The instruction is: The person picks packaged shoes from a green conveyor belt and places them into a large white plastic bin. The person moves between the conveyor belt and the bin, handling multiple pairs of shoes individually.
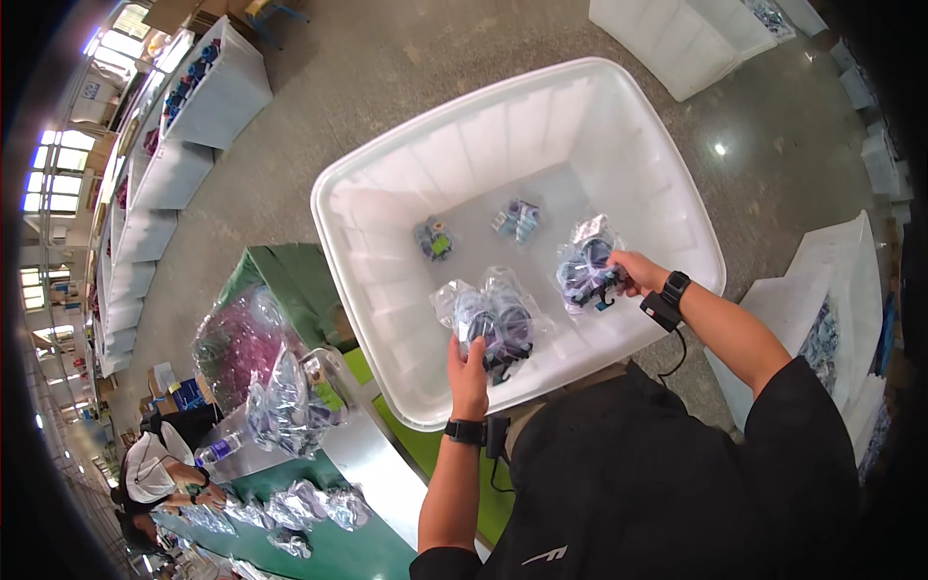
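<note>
My left hand [468, 379] is closed on the edge of a pair of clear plastic bags [491, 324] with purple and dark blue items inside and black hooks at their near end. To the right, my right hand [638, 275] pinches another clear bag [588, 266] with similar purple-blue contents and black hooks. Both hands are over the near part of a large white plastic bin [338, 208]. Down on the bin's floor lie two more bagged items, one with a green label [437, 242] at the left and one pale blue and purple [518, 220] farther back.
A metal table with a green belt [358, 551] stands at the lower left, bearing several bagged items [309, 505]. Beside it are a heap of clear bags [290, 401] and a green-draped container [285, 280]. A person [159, 469] works there. More white bins [227, 92] stand around.
</note>
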Demonstrator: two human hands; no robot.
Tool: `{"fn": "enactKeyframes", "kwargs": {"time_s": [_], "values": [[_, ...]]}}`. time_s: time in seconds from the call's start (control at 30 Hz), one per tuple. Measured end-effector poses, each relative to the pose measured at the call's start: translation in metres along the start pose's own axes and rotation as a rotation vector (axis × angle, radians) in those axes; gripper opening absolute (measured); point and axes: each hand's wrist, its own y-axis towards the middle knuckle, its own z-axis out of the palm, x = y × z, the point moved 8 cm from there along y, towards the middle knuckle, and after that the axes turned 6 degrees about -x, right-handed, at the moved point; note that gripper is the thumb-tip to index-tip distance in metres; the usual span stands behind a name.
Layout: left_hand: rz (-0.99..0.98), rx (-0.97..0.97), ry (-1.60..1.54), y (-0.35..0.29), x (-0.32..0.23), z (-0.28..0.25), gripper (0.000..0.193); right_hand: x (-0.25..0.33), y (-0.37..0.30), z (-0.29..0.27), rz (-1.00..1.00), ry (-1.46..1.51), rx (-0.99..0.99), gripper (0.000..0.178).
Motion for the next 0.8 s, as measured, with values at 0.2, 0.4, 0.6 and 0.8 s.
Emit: {"fn": "enactKeyframes", "kwargs": {"time_s": [0.2,0.4,0.6,0.8], "values": [[0.102,-0.195,0.062,0.068,-0.021,-0.03,0.066,0.09,0.007,0.022,-0.308,-0.039,-0.401,0.073],[0.106,-0.245,0.272,0.027,0.011,-0.076,0.05,0.059,0.02,0.047,-0.525,-0.482,-0.25,0.069],[-0.094,-0.454,0.119,-0.075,0.084,-0.192,0.036,-0.037,0.039,0.059,-0.223,-0.461,-0.051,0.05],[-0.187,-0.685,-0.1,-0.167,0.141,-0.295,0.037,-0.071,0.038,0.107,-0.169,-0.531,0.028,0.035]]}}
